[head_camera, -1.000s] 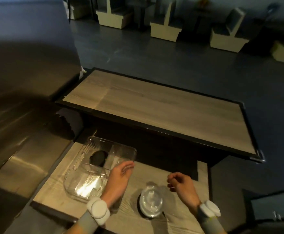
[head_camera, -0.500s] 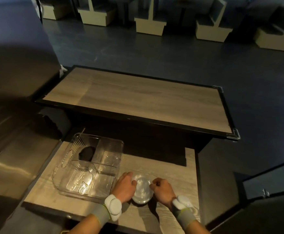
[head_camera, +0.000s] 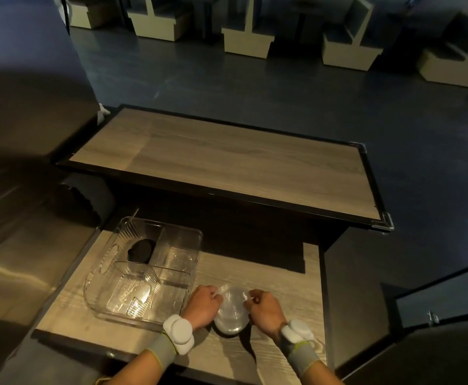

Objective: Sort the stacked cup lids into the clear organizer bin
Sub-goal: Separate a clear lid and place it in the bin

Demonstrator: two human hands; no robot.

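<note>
— So, what does each grip have?
— Both clamp on the stack of clear lids: the left hand pinches its left rim, the right hand its right rim, fingers curled shut on the plastic.
— Where is the stack?
— Between the two hands, standing on the wood tabletop.
— And the clear organizer bin?
— Just left of the left hand, on the same tabletop. A dark lid lies in its far-left compartment; white bands wrap both wrists.
</note>
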